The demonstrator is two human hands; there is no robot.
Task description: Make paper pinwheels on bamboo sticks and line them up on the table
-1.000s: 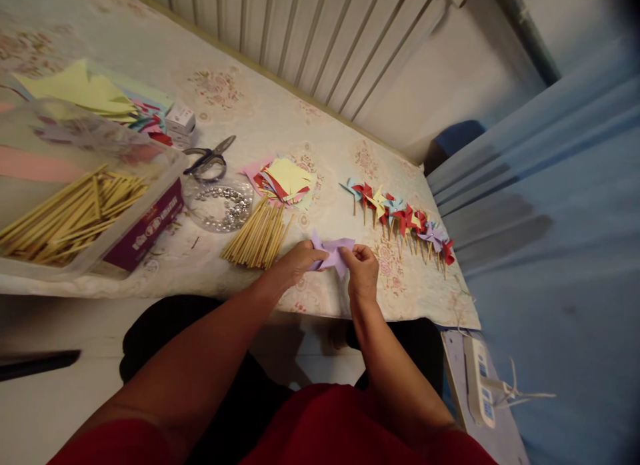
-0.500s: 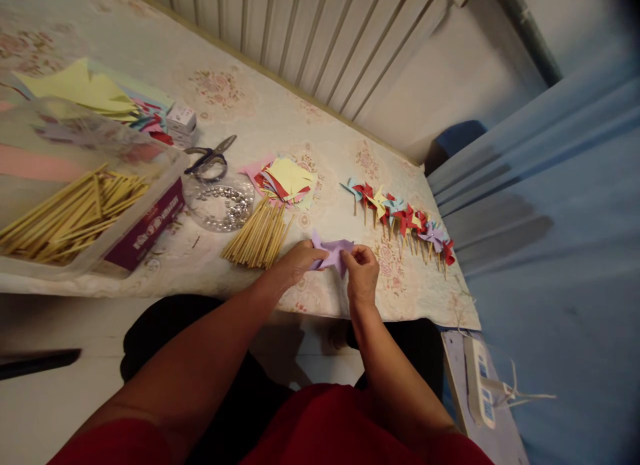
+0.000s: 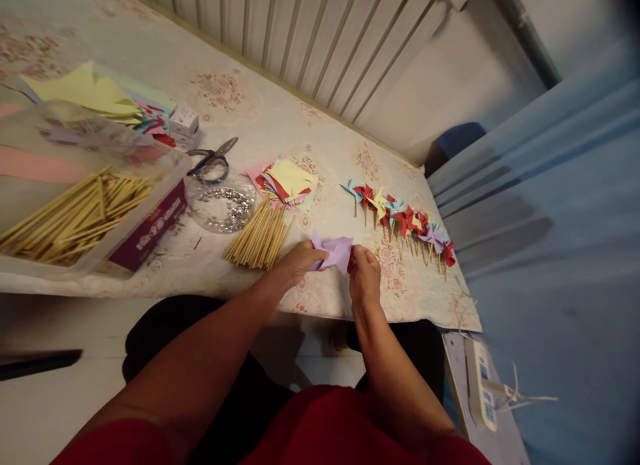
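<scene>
A purple paper pinwheel, partly folded, is held above the near edge of the table between my two hands. My left hand pinches its left side, thumb on top. My right hand has its fingers closed at the pinwheel's right edge; the fingertips are partly hidden. Just left of my left hand lies a bundle of thin wooden sticks. Beyond it is a stack of cut paper squares, yellow on top. Finished pinwheels on sticks lie in a row to the right.
A round clear dish of small metallic pieces sits beside scissors. Further left are a plastic bin of sticks, small white boxes and yellow paper sheets. A power strip lies at lower right, near a blue curtain.
My right hand has shifted slightly right, from the pinwheel's middle to its right edge. The right flap now looks spread flatter. My left hand keeps its grip.
</scene>
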